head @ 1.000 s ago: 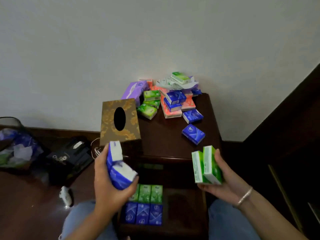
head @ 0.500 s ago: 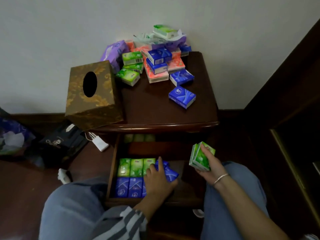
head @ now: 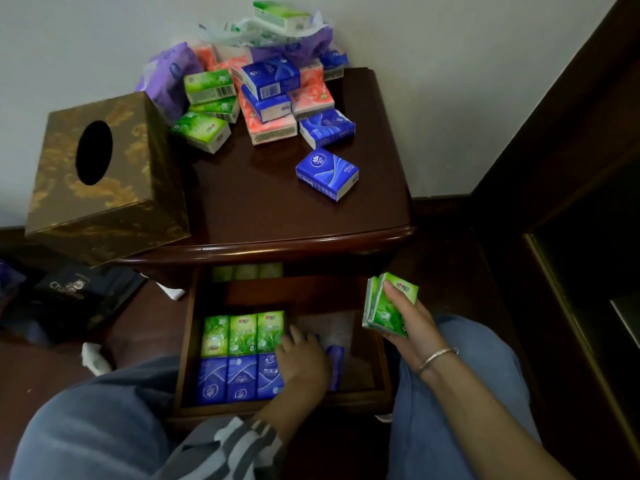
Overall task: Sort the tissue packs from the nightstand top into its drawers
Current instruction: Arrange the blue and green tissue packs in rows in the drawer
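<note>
Now my left hand point(head: 302, 365) is down inside the open drawer point(head: 367, 393), where a second ago it was up in front of me gripping blue packs. It lies palm-down over those blue packs point(head: 335, 367), pressing them in beside the blue row point(head: 239, 379); only a sliver of blue shows past my fingers, so I cannot tell whether I am gripping them or just nudging them flat. The green row point(head: 242, 334) sits behind the blue one, three across, touching it.

My right hand point(head: 405, 327) has dropped too, from chest height to just beside the drawer's right edge, closed around two green packs point(head: 388, 306) held upright, thumb across the front one.

I judge the blue pair as good as delivered, with the green pair next, into the bare space right of the green row.

Plenty remains on the surface point(head: 263, 206): the mixed pile point(head: 270, 84) of green, blue, orange and purple packs against the wall, and one lone blue pack point(head: 327, 173) nearer the front. The gold tissue box point(head: 104, 181) stands at the left corner.
</note>
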